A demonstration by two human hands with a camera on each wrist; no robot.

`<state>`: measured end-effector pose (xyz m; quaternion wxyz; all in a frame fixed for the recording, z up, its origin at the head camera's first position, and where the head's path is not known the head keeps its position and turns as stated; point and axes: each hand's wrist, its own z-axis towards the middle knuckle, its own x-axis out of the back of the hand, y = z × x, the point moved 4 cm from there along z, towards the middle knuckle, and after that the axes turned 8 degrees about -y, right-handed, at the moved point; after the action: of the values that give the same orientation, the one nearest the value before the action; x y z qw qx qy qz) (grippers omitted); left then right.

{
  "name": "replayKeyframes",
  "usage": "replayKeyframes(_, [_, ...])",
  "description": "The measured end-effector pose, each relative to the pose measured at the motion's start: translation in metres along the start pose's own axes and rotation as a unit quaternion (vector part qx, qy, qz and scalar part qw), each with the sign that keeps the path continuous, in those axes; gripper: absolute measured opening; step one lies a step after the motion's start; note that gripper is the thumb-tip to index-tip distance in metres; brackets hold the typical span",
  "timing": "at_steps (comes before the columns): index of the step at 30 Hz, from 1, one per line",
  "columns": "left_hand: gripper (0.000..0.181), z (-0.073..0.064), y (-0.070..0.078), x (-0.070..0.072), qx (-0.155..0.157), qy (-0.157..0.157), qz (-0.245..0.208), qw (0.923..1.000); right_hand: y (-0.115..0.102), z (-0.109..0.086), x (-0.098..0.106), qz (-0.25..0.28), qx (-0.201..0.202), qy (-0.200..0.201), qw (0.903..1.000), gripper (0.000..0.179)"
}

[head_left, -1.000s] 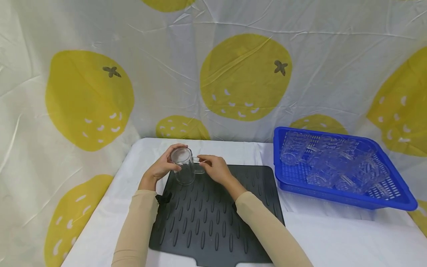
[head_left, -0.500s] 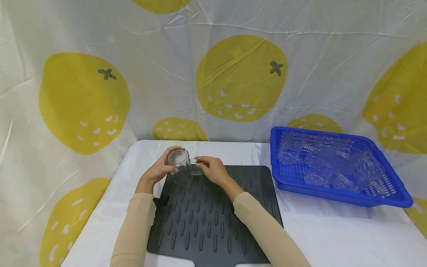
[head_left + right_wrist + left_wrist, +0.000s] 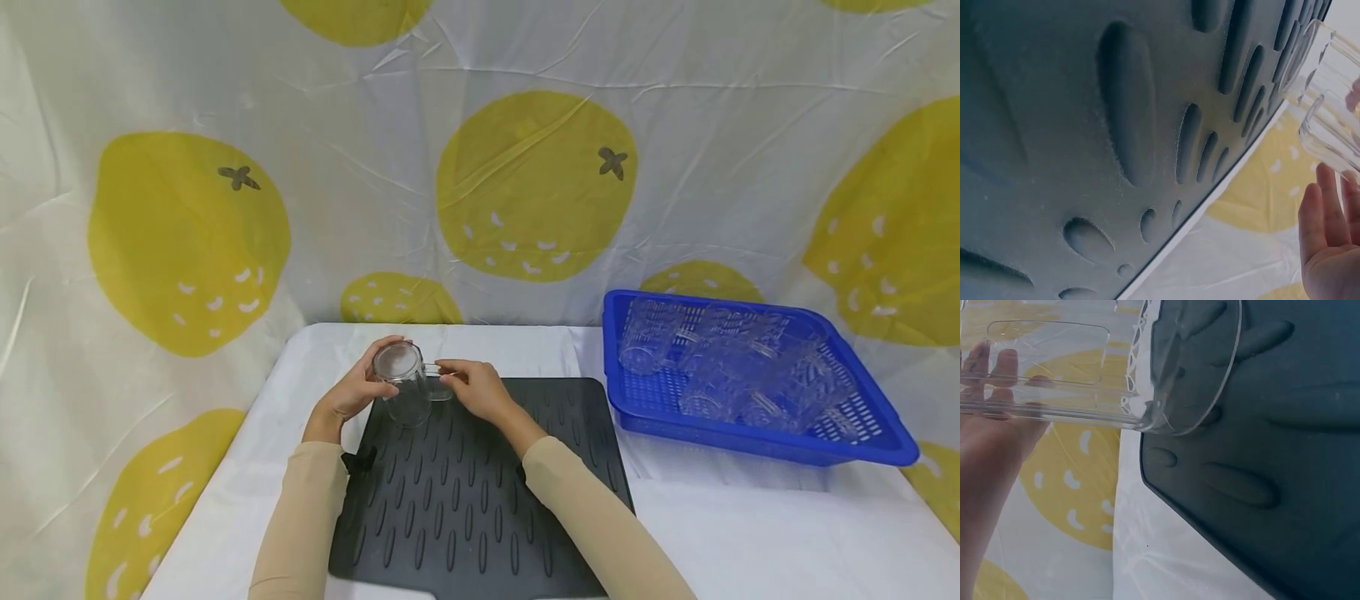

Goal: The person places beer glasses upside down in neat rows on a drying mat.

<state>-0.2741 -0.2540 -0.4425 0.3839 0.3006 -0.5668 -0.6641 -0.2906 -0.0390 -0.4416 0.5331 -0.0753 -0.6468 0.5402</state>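
A clear glass mug (image 3: 410, 398) is upside down over the far left corner of the black ridged mat (image 3: 480, 500), its round base facing up. My left hand (image 3: 352, 393) grips the mug's body near the base, thumb on the near side and fingers behind. At the mug's right side, my right hand (image 3: 480, 390) pinches the handle. The left wrist view has the mug's rim (image 3: 1235, 356) close over the mat's ridges. In the right wrist view the handle (image 3: 1316, 128) runs just above the fingers of my right hand (image 3: 1332, 244).
To the right stands a blue plastic basket (image 3: 720, 442) with several clear glass mugs lying in it. White cloth (image 3: 750, 533) covers the table under the mat and basket. Behind hangs a curtain (image 3: 360, 192) printed with yellow fruit.
The head view has shifted slightly, so everything sits a little lower and further left. Both hands keep hold of the mug in nearly the same place over the mat.
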Motion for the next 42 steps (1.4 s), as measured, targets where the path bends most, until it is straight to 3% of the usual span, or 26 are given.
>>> replayKeyframes(7, [0.080, -0.003, -0.003, -0.002, -0.023, -0.007, -0.007, 0.9997, 0.004, -0.002, -0.004, 0.000, -0.003, -0.002, 1.0000, 0.036])
replayKeyframes(12, [0.084, -0.010, -0.009, -0.002, -0.020, -0.007, -0.017, 0.9996, 0.001, -0.005, -0.007, -0.002, 0.004, -0.010, 0.9999, 0.038])
replayKeyframes(18, [0.088, -0.018, -0.009, 0.000, -0.040, 0.012, -0.021, 0.9989, -0.006, -0.009, -0.005, 0.014, 0.022, -0.013, 0.9996, 0.048])
replayKeyframes(24, [0.083, -0.027, 0.002, 0.000, -0.075, 0.019, -0.016, 0.9969, -0.011, -0.015, 0.003, 0.014, 0.036, 0.023, 0.9990, 0.048])
replayKeyframes(30, [0.078, -0.044, 0.020, -0.003, -0.101, 0.019, -0.018, 0.9946, -0.017, -0.031, 0.019, 0.022, 0.061, 0.069, 0.9955, 0.043])
replayKeyframes(37, [0.074, -0.070, 0.041, -0.017, -0.170, 0.019, -0.027, 0.9850, -0.016, -0.056, 0.037, 0.037, 0.087, 0.104, 0.9901, 0.038])
replayKeyframes(42, [0.068, -0.085, 0.048, -0.031, -0.193, 0.001, -0.038, 0.9805, -0.015, -0.072, 0.048, 0.043, 0.101, 0.131, 0.9853, 0.037])
